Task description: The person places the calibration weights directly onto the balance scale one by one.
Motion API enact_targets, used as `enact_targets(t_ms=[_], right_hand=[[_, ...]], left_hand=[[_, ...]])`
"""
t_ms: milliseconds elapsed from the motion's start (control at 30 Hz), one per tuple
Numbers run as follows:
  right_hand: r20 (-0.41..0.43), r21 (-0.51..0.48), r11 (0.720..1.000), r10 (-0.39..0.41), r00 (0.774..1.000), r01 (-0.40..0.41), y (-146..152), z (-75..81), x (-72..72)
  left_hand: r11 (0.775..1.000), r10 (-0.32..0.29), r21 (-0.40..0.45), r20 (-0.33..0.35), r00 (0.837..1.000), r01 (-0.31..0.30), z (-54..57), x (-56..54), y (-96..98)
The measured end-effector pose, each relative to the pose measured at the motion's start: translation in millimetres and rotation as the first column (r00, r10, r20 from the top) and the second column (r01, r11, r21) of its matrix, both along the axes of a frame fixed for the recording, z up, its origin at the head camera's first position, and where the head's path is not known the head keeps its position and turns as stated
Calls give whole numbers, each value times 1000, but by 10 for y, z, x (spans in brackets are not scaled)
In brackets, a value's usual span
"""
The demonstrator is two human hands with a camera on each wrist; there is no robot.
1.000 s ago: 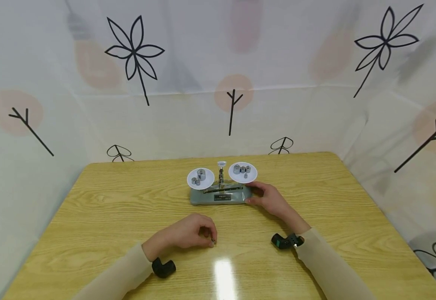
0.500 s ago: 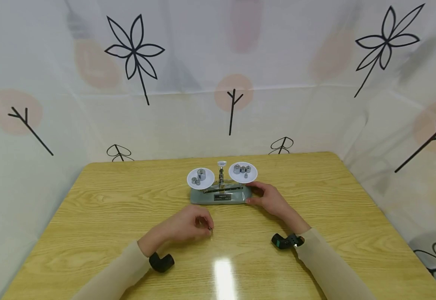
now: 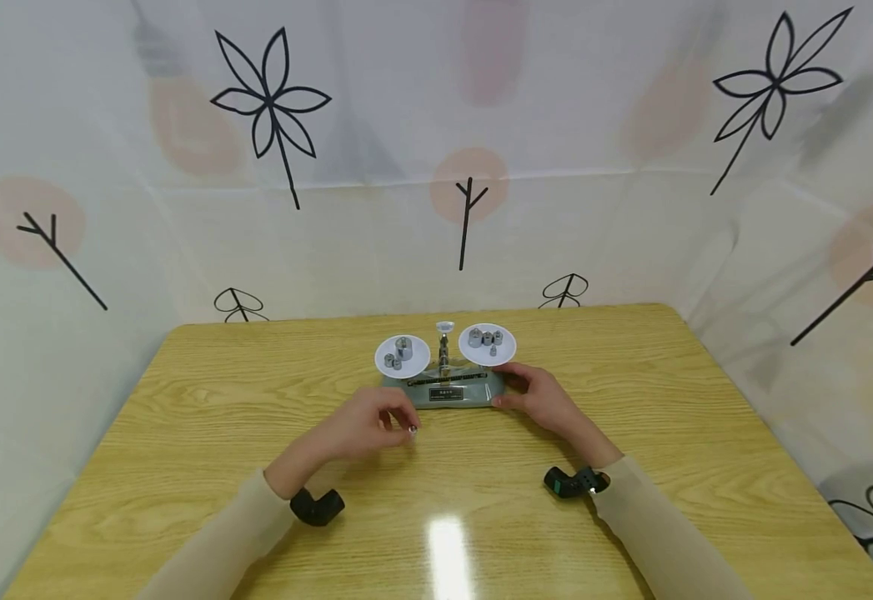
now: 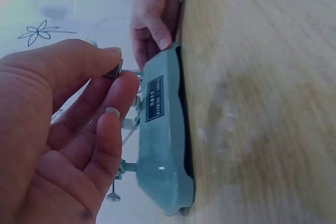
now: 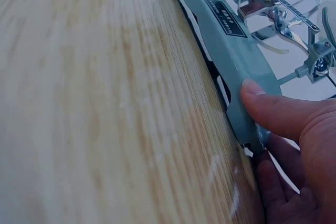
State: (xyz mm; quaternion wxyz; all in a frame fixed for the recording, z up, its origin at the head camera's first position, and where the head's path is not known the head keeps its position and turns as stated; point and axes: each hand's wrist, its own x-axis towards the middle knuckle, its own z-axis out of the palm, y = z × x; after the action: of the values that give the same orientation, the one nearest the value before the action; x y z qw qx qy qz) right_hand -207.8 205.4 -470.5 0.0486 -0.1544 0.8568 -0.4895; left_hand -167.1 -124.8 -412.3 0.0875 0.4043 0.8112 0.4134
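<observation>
A grey-green balance scale (image 3: 474,392) stands at the back middle of the table. Its left pan (image 3: 417,362) carries three metal weights; several more sit in its right pan (image 3: 479,356). In front of the base, toward its left end, my left hand (image 3: 364,423) pinches a tiny metal weight (image 4: 115,70) between thumb and index finger, partly covered by the fingertips. My right hand (image 3: 539,402) grips the right end of the base: in the right wrist view the thumb presses the front face (image 5: 247,69) and the other fingers go behind the end.
The wood-grain table (image 3: 256,375) stretches out on both sides of the scale. A white patterned cloth (image 3: 376,250) hangs behind it and along the sides. Each wrist wears a black camera mount, such as the left one (image 3: 318,507).
My left hand has moved away from me and slightly left, toward the scale, carrying the small weight. The right hand has stayed on the base, and the weights in the pans have not moved.
</observation>
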Motion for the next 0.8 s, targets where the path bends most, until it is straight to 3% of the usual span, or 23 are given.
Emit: enact_targets(t_ms=[367,800], right_hand=[[5,4,1000,2,1000,-2,10,-5,-1],[0,-1,1000,9,1000,-9,2,29,16]], left_hand=[[998,51,51,-117,992,-45,133,-108,-33],[980,193,67,-119,974,-186,245,-180,-24]])
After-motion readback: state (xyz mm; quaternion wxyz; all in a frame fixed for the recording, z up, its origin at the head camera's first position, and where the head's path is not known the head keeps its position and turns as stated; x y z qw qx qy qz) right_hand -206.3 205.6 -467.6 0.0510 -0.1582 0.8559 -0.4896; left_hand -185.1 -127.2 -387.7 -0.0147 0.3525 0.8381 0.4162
